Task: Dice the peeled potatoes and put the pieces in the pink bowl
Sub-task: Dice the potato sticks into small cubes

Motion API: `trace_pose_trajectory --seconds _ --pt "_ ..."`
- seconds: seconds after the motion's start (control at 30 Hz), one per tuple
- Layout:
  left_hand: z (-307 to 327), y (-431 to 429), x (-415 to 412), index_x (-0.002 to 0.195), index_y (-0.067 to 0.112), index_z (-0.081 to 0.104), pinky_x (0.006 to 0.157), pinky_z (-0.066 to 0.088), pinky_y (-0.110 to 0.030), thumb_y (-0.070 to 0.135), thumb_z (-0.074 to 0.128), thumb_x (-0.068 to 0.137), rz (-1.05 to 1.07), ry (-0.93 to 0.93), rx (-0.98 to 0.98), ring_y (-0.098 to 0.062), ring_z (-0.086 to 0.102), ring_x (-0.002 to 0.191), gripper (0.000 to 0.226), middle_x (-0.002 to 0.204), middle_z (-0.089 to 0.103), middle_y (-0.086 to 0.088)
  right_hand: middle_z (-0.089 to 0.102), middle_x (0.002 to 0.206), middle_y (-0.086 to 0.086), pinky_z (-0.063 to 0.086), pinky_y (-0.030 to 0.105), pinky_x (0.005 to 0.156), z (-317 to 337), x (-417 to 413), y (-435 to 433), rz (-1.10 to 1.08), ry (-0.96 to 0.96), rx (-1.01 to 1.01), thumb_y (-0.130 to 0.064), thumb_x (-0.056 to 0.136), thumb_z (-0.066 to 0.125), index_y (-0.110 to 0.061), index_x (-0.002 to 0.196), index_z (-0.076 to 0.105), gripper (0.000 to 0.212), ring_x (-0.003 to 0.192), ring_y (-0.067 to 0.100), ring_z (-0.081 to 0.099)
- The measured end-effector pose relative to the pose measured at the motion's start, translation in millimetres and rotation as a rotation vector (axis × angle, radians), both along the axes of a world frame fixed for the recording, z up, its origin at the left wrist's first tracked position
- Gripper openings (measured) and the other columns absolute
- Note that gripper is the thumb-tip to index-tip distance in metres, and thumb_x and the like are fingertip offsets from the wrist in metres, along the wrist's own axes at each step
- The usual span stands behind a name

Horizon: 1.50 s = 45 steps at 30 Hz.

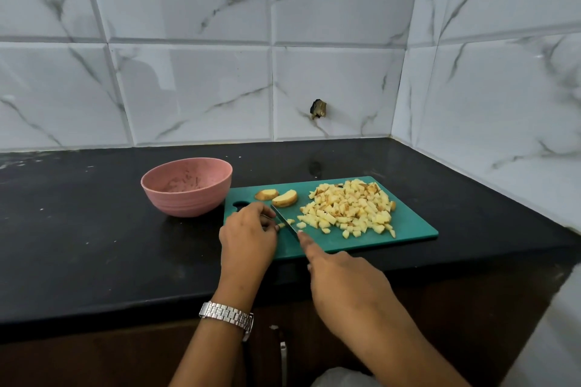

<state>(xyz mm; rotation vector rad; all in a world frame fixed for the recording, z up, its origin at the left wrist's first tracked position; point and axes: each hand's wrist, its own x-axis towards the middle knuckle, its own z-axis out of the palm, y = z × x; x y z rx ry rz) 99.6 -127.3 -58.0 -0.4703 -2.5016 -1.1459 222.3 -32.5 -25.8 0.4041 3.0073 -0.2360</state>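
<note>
A teal cutting board (377, 240) lies on the black counter. On its right half sits a heap of diced potato (349, 207). Two potato slices (276, 197) lie at the board's back left. My left hand (248, 236) curls its fingers over a small strip of potato (284, 224) near the board's left edge. My right hand (342, 280) grips a knife (284, 220), index finger stretched along the spine, and the blade rests on the strip. The pink bowl (187, 187) stands left of the board with only a few scraps inside.
Marble-look tiled walls close the counter at the back and right, meeting in a corner. The counter's front edge (125, 308) runs just below my wrists. A silver watch (228, 317) is on my left wrist.
</note>
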Motion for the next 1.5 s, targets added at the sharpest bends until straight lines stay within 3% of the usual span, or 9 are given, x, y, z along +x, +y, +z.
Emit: trace_pose_trajectory --seconds 0.4,0.6,0.77,0.9,1.0,1.13,1.23,1.33,1.5 --pt "-0.4 -4.3 2.4 0.094 0.022 0.057 0.086 0.051 -0.039 0.013 0.069 0.081 -0.007 0.000 0.084 -0.007 0.064 0.084 0.020 0.065 0.056 0.019 0.051 0.108 0.006 0.044 0.036 0.071 0.1 -5.9 -7.1 0.015 0.014 -0.016 -0.020 0.104 0.040 -0.038 0.156 -0.002 0.069 0.100 0.023 0.056" --pt "0.3 -3.3 -0.5 0.090 0.026 0.052 0.085 0.050 -0.041 0.022 0.075 0.079 -0.008 -0.048 0.059 -0.009 0.063 0.087 0.025 0.072 0.062 0.015 0.055 0.105 0.002 0.046 0.034 0.072 7.7 -4.1 13.9 0.042 0.155 -0.068 -0.030 0.107 0.030 -0.042 0.155 0.007 0.055 0.089 0.017 0.054" --pt "15.1 5.3 -15.8 0.096 0.027 0.050 0.087 0.046 -0.037 0.024 0.072 0.082 -0.034 -0.089 -0.172 -0.012 0.057 0.100 0.027 0.090 0.069 0.009 0.053 0.096 -0.004 0.043 0.030 0.065 8.2 10.5 31.2 0.040 0.187 -0.216 -0.035 0.107 0.029 -0.045 0.155 0.010 0.052 0.074 0.010 0.048" --pt "23.4 19.7 -32.6 0.089 0.028 0.053 0.082 0.049 -0.032 0.014 0.074 0.078 -0.147 -0.211 -0.118 -0.014 0.062 0.094 0.028 0.097 0.070 -0.001 0.057 0.116 -0.002 0.052 0.028 0.075 14.2 19.5 43.0 0.008 0.237 -0.279 -0.037 0.107 0.030 -0.048 0.154 0.009 0.052 0.084 0.009 0.057" --pt "31.7 20.7 -47.1 0.089 0.027 0.057 0.076 0.045 -0.026 0.011 0.074 0.077 -0.125 -0.185 -0.072 -0.016 0.061 0.094 0.026 0.099 0.067 -0.001 0.055 0.121 -0.004 0.051 0.028 0.082 13.6 24.2 43.8 0.035 0.202 -0.318 -0.039 0.107 0.032 -0.050 0.152 0.011 0.052 0.091 0.007 0.058" --pt "43.9 18.4 -65.6 0.087 0.029 0.058 0.089 0.052 -0.038 0.004 0.060 0.085 -0.065 -0.093 -0.110 -0.017 0.063 0.097 0.024 0.097 0.069 0.003 0.048 0.143 -0.004 0.048 0.030 0.089 9.1 19.0 41.1 0.083 0.116 -0.375 -0.038 0.106 0.035 -0.049 0.152 0.016 0.051 0.108 0.012 0.055" --pt "43.4 28.5 -69.0 0.098 0.029 0.065 0.094 0.049 -0.040 0.018 0.061 0.089 -0.033 -0.079 -0.318 -0.021 0.056 0.110 0.015 0.114 0.064 0.001 0.050 0.141 -0.002 0.048 0.034 0.091 2.1 6.5 46.2 0.041 0.113 -0.290 -0.038 0.107 0.032 -0.048 0.153 0.014 0.051 0.109 0.016 0.054" --pt "39.7 38.3 -66.8 0.113 0.027 0.066 0.092 0.044 -0.039 0.042 0.059 0.091 -0.029 -0.118 -0.504 -0.026 0.043 0.121 0.027 0.124 0.059 -0.003 0.051 0.138 0.000 0.049 0.038 0.094 -1.8 0.9 55.9 -0.023 0.131 -0.234 -0.038 0.107 0.028 -0.048 0.154 0.011 0.051 0.108 0.018 0.054" --pt "32.8 38.6 -68.2 0.116 0.025 0.066 0.085 0.042 -0.037 0.051 0.059 0.088 -0.015 -0.067 -0.536 -0.023 0.039 0.121 0.039 0.121 0.057 -0.001 0.051 0.138 0.000 0.048 0.036 0.093 -1.8 1.4 62.8 -0.023 0.142 -0.271 -0.037 0.107 0.029 -0.047 0.154 0.012 0.051 0.105 0.016 0.055"
